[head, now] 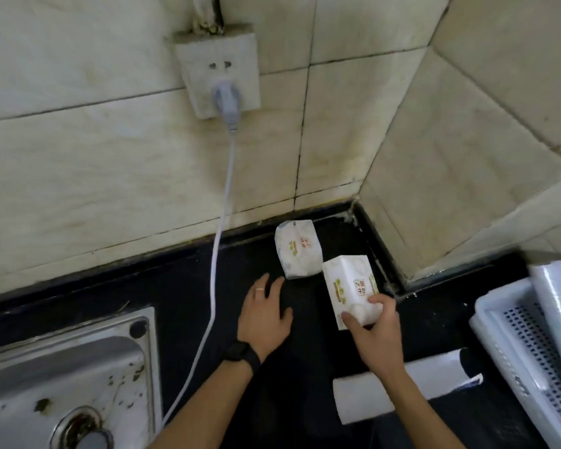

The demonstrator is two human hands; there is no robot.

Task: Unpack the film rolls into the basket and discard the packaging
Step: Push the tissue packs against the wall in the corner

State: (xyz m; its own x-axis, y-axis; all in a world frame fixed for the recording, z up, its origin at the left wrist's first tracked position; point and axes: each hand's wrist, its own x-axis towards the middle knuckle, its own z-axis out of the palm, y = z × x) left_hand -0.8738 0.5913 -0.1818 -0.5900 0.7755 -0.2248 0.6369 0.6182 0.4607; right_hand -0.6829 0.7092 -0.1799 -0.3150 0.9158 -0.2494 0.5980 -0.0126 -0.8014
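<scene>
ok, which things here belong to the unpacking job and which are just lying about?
Job: box, gripped by the right hand; second pack; loose roll; basket; left hand, open beside the second pack.
Lying about: sink; wall socket; cable.

The black countertop (pixel 162 286) bears 1 white wrapped pack (pixel 297 251), 1 white roll (pixel 434 377) and 1 perforated basket (pixel 493 322).

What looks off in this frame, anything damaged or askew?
The wall socket has broken, grimy plaster along its top edge. Its white cable trails down over the counter close beside the sink, whose rim is spotted with stains. The box in the right hand looks intact.
</scene>
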